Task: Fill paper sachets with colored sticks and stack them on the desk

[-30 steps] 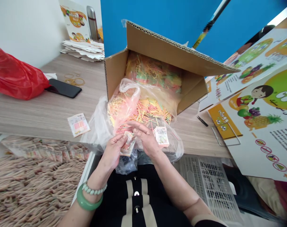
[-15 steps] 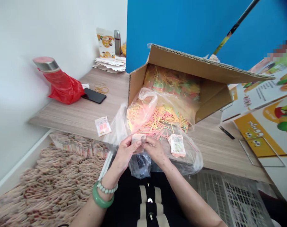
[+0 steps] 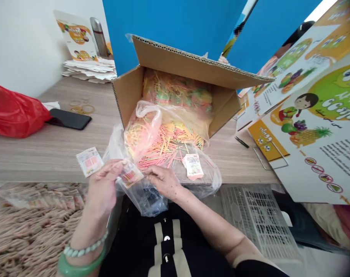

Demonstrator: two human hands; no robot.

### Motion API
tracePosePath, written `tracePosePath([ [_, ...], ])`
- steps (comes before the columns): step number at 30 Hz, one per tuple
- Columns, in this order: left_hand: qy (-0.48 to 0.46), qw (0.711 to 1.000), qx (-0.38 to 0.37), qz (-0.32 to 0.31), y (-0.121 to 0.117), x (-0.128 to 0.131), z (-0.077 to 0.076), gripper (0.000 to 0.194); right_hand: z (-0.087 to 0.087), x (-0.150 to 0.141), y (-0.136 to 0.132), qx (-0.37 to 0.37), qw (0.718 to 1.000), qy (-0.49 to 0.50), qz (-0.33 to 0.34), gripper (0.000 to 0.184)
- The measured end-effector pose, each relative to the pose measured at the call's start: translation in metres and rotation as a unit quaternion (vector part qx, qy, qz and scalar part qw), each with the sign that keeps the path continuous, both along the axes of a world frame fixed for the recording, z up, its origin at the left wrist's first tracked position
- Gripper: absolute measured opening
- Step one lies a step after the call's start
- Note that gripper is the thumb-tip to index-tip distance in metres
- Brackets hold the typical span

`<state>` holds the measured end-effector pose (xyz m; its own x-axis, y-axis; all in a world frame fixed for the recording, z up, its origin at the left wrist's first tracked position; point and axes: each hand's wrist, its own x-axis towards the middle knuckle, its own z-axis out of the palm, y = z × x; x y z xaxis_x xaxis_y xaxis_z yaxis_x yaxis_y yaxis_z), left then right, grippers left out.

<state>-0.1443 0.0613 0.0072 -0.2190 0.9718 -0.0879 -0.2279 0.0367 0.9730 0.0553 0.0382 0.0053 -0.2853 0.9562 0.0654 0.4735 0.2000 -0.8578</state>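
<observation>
My left hand (image 3: 104, 186) pinches a small clear printed packet (image 3: 131, 176) by its left end, with reddish sticks showing inside. Close to the packet's right edge is my right hand (image 3: 164, 181), fingers curled together; whether they touch the packet or hold something small, I cannot tell. Another filled packet (image 3: 90, 161) lies on the table just beyond my left hand. To the right, a small stack of printed packets (image 3: 193, 166) rests on clear plastic. Loose pink, yellow and green sticks (image 3: 163, 144) spill from a plastic bag (image 3: 147, 111) in front of my hands.
An open cardboard box (image 3: 175, 57) lies on its side behind the sticks. A phone (image 3: 69, 118), rubber bands (image 3: 82, 107) and a red bag (image 3: 14, 111) are at left. Tweezers (image 3: 242, 142) and printed cartons (image 3: 316, 142) stand right. Many packets (image 3: 33, 238) fill a container below left.
My left hand has moved left with the packet, turning it, while my right hand's fingers have come to its right edge. The view has shifted to the right.
</observation>
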Motion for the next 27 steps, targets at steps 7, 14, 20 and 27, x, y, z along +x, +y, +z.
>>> tracePosePath([
  [7, 0.442, 0.895, 0.042, 0.031, 0.069, -0.066, -0.038, 0.015, -0.001, 0.063, 0.023, 0.089, 0.925, -0.358, -0.091, 0.03],
  [14, 0.545, 0.823, 0.058, 0.148, 0.081, -0.093, -0.035, 0.033, 0.006, 0.101, 0.006, -0.023, 0.847, -0.473, -0.242, 0.026],
  [20, 0.573, 0.762, 0.263, 0.147, 0.02, -0.025, -0.029, 0.023, -0.009, 0.117, -0.002, -0.126, 0.828, -0.428, -0.34, 0.047],
  [27, 0.515, 0.76, 0.397, -0.008, -0.039, 0.069, -0.044, 0.016, -0.009, 0.132, 0.002, -0.14, 0.856, -0.306, -0.392, 0.042],
])
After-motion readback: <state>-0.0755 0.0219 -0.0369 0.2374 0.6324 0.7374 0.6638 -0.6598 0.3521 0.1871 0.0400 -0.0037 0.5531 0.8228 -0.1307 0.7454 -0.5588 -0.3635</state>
